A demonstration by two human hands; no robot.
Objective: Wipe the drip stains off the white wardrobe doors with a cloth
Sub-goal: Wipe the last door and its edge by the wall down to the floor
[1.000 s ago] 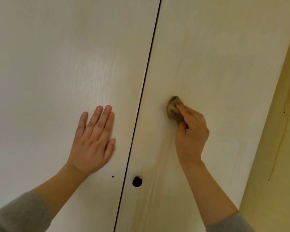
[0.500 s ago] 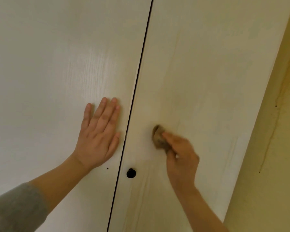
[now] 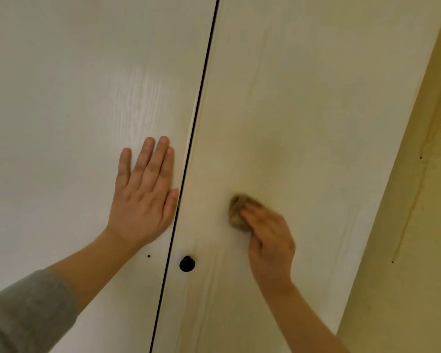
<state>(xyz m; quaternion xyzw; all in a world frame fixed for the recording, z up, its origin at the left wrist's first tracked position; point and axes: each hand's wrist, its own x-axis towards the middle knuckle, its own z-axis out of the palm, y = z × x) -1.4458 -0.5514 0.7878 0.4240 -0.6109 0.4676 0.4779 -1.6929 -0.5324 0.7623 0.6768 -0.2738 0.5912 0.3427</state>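
Observation:
Two white wardrobe doors fill the view, the left door (image 3: 74, 110) and the right door (image 3: 303, 98), split by a dark gap. My right hand (image 3: 269, 240) grips a small bunched brown cloth (image 3: 237, 212) and presses it against the right door, above and right of the knob. Faint yellowish drip streaks (image 3: 209, 289) run down the right door below the cloth. My left hand (image 3: 143, 197) lies flat on the left door with straight fingers, beside the gap.
A round black knob (image 3: 187, 263) sits on the right door near the gap. A small dark hole (image 3: 148, 256) marks the left door. A yellowish wall (image 3: 418, 225) with a thin dark crack stands to the right.
My right hand slid the cloth down the right door from higher up, then stayed near the same low spot. My left hand kept its place on the left door.

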